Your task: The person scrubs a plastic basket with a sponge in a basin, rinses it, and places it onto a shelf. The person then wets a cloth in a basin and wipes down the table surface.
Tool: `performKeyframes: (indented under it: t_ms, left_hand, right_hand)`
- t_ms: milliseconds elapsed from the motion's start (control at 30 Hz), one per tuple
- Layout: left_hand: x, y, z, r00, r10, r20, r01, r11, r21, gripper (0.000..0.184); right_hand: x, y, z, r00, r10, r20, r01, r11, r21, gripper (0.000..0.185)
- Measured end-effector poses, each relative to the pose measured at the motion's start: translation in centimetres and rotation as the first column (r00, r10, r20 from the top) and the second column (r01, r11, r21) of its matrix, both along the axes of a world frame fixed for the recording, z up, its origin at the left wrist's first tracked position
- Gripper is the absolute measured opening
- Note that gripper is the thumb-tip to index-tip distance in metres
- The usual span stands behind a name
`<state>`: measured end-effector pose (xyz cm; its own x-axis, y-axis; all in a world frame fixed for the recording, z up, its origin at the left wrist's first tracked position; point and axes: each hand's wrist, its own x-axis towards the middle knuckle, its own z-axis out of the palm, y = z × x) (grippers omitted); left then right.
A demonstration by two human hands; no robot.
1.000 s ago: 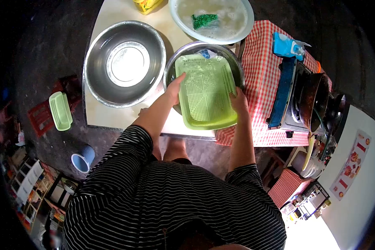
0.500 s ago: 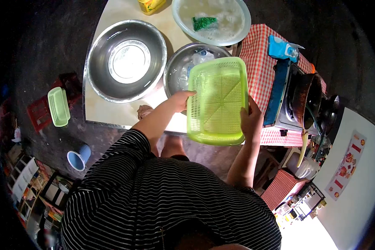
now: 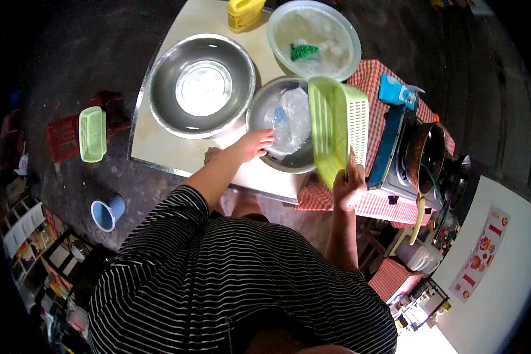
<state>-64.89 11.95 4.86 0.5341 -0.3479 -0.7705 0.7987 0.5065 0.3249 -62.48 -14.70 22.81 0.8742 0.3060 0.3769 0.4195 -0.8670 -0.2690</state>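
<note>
The light green perforated basket (image 3: pixel 331 121) is tilted steeply on its side, gripped by my right hand (image 3: pixel 349 187) at its lower edge. My left hand (image 3: pixel 255 145) holds nothing, its fingers apart over the near left rim of a smaller metal basin (image 3: pixel 295 164). Water and a clear, partly blue item that I cannot make out (image 3: pixel 280 118) lie inside that basin. To its left is a large metal basin (image 3: pixel 242 88) with a bright bottom. Behind, a pale tub (image 3: pixel 272 44) holds cloudy, sudsy water and a green scrubber (image 3: pixel 304 52).
A yellow container (image 3: pixel 245 15) stands at the table's back. On the right, a stove (image 3: pixel 389 147) with a pan (image 3: pixel 426 153) and a blue packet (image 3: pixel 395 90) rest on checkered cloth. Lower left are a green basket (image 3: pixel 92 134) and a blue bucket (image 3: pixel 108 212).
The green basket has gone from nearly flat to steeply tilted and shifted right. My left hand has let go of it and now hovers by the smaller basin, whose inside shows more.
</note>
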Motion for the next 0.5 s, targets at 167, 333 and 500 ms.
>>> performKeyframes:
  t_ms: [167,333,500]
  left_hand:
    - [-0.5,5.0,2.0,0.97,0.214,0.118,-0.218,0.976,0.022,0.055]
    - [0.3,12.3,6.8,0.914,0.344,0.216,-0.389,0.895,0.221,0.069]
    - [-1.6,21.4,5.5,0.941,0.259,0.217,-0.335,0.8,0.498,0.047]
  right_hand:
    - [0.2,2.6,0.3,0.998,0.052,0.046,-0.064,0.946,0.317,0.053]
    - [2.7,11.7,-5.7,0.99,0.136,0.05,-0.124,0.62,0.775,0.046]
    - [6.3,24.0,-11.3,0.916,0.34,-0.214,0.023,0.488,0.872,0.044]
